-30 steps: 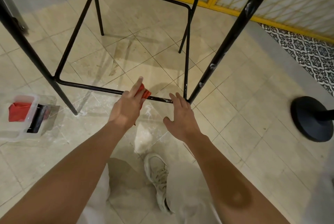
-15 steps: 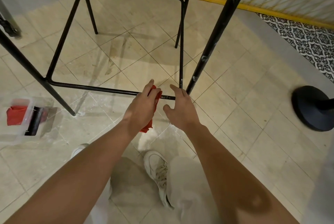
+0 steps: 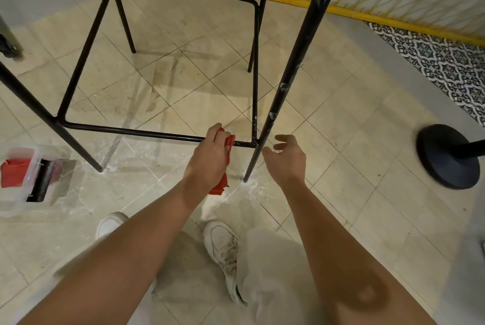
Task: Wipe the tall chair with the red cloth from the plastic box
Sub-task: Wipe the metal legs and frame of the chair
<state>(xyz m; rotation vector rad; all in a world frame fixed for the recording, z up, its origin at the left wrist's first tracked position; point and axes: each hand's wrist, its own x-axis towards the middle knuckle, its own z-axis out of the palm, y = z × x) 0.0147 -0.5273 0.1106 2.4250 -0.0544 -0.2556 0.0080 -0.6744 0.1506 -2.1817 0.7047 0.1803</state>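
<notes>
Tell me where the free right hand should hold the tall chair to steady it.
Probably the slanted near leg, just above its joint with the footrest bar, from the right: it is a thin tube a hand can wrap, and the left hand with the red cloth occupies the bar.

1. The floor (image 3: 341,167) is beige tile laid on the diagonal, scuffed and streaked with white dust (image 3: 252,188) (thickest around the chair's front feet).
2. A band of black-and-white patterned tiles (image 3: 433,56) runs along the far right.
3. The chair (image 3: 288,88) stands on it on four thin black legs.
4. A clear plastic box (image 3: 15,201) sits at the left, near one front leg.
5. A round black base (image 3: 446,159) rests at the right, well apart from the chair.
6. Two white shoes (image 3: 223,251) stand at the near edge.
</notes>
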